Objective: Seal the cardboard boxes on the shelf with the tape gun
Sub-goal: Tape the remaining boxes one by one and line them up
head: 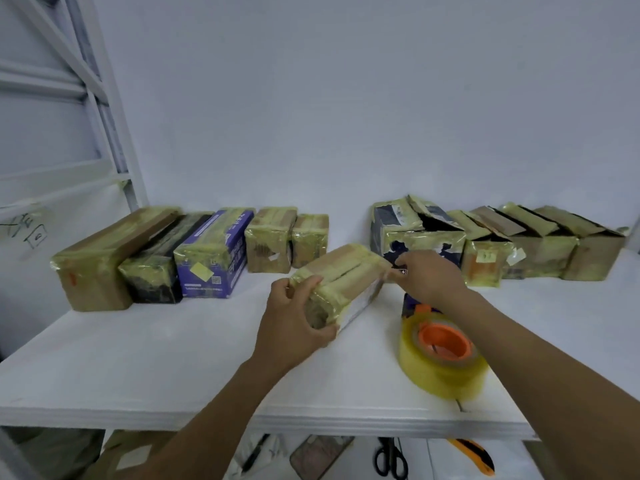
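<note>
The scene is covered by one wide-angle view, taken from the person's head and aimed forward and down across the white shelf (138,358). The left hand (291,317), the right hand (429,275) and the cardboard box (346,275) between them are seen at close range in mid-frame, while the back wall (346,98) is seen farther off. A strip of the space under the shelf's front edge is taken in along the bottom.

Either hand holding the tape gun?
No: tape gun lies on the shelf; left hand and right hand hold the box.
</note>
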